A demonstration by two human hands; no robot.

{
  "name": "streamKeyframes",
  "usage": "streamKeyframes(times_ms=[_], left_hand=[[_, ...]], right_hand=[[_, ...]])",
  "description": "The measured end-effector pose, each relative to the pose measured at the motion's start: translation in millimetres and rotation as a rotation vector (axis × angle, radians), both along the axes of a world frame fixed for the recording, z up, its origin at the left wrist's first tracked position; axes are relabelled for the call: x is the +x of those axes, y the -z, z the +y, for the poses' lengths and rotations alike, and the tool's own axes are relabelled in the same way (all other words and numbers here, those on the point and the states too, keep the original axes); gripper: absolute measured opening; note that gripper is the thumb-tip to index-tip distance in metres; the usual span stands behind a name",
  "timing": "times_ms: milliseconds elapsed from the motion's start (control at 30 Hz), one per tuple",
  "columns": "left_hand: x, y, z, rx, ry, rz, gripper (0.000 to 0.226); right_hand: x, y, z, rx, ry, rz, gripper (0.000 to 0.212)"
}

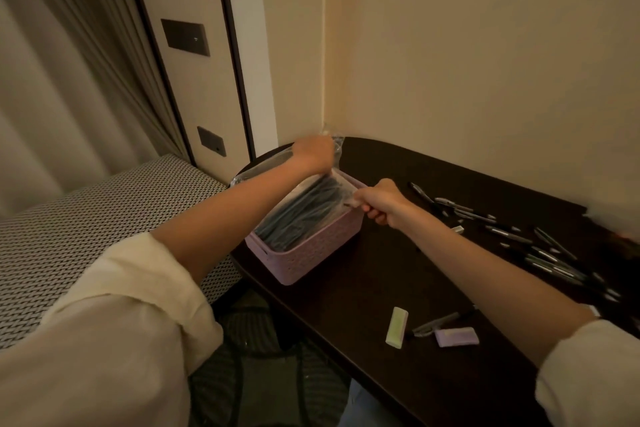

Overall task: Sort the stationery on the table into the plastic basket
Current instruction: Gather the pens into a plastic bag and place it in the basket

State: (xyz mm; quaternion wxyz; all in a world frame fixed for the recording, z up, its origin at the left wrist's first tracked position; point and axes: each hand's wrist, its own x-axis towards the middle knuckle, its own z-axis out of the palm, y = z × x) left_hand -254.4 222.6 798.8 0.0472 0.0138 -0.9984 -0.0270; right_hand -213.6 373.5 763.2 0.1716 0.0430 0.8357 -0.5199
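Hands easing a bagged bundle into the basket
Surface [398, 274] carries the pink basket [311, 253] at its left end; a clear bag of dark pens [304, 215] lies inside, left hand [313, 152] gripping its far end, right hand [381, 201] pinching its near corner; slippery plastic may slide loose, while scattered pens [540, 253] and erasers [397, 325] wait, well apart

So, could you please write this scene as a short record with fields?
basket: pink plastic basket on dark table, holds clear bag of pens
left hand: grips the bag's far end
right hand: pinches the bag's near corner
loose pens: scattered at right
erasers: green eraser, purple eraser
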Motion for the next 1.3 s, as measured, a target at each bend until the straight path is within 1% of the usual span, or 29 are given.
streamKeyframes(times_ms=[100,133,167,233,333,367,433,500,567,633,700,800,867,967,1000,1067,1100,1167,1233,1300], left_hand=[[-5,-4,11,-0.116,-0.014,-0.062,0.043],[-6,-6,14,-0.129,-0.003,-0.089,0.049],[-6,-6,15,-0.139,0.008,-0.124,0.052],[-6,-4,19,-0.126,0.013,-0.154,0.051],[-9,6,19,-0.100,-0.003,-0.115,0.046],[-10,9,19,-0.107,0.002,-0.095,0.043],[-7,12,17,-0.123,0.018,-0.042,0.039],[-1,15,12,-0.149,0.042,0.025,0.033],[9,18,5,-0.158,0.089,0.082,0.028],[18,23,-3,-0.084,0.126,0.117,0.021],[29,27,-12,0.035,0.138,0.121,0.021],[52,32,-25,0.222,0.151,0.079,0.014],[73,33,-35,0.328,0.150,-0.031,0.008],[97,28,-50,0.550,0.184,-0.245,0.003],[101,25,-55,0.594,0.205,-0.293,0.003],[105,21,-63,0.567,0.238,-0.366,0.013],[105,21,-66,0.520,0.242,-0.389,0.020],[106,23,-67,0.377,0.253,-0.388,0.030],[108,26,-63,0.236,0.266,-0.359,0.034],[109,27,-60,0.170,0.278,-0.357,0.035]], right_hand=[[-4,-3,0,0.084,-0.041,-0.014,0.015],[-7,-3,0,0.107,-0.059,-0.027,0.013],[-9,-3,0,0.119,-0.072,-0.040,0.016],[-12,-2,1,0.132,-0.099,-0.050,0.024],[-13,0,2,0.191,-0.138,-0.006,0.020],[-14,1,2,0.222,-0.149,0.018,0.022],[-18,4,2,0.318,-0.171,0.081,0.038],[-20,6,3,0.507,-0.165,0.215,0.053],[-19,7,3,0.622,-0.138,0.410,0.054],[-16,9,3,0.636,-0.203,0.604,0.041],[-12,9,3,0.629,-0.346,0.750,0.031],[-5,11,3,0.533,-0.569,0.811,0.022],[-4,18,3,0.486,-0.635,0.813,0.020],[-7,28,2,0.421,-0.625,0.832,0.025],[-8,29,1,0.394,-0.625,0.840,0.026],[-7,30,0,0.350,-0.629,0.825,0.021],[-7,31,0,0.327,-0.632,0.809,0.017],[-7,34,-2,0.313,-0.619,0.781,0.016],[-8,34,-4,0.328,-0.609,0.769,0.012],[-9,34,-6,0.347,-0.610,0.771,0.013]])
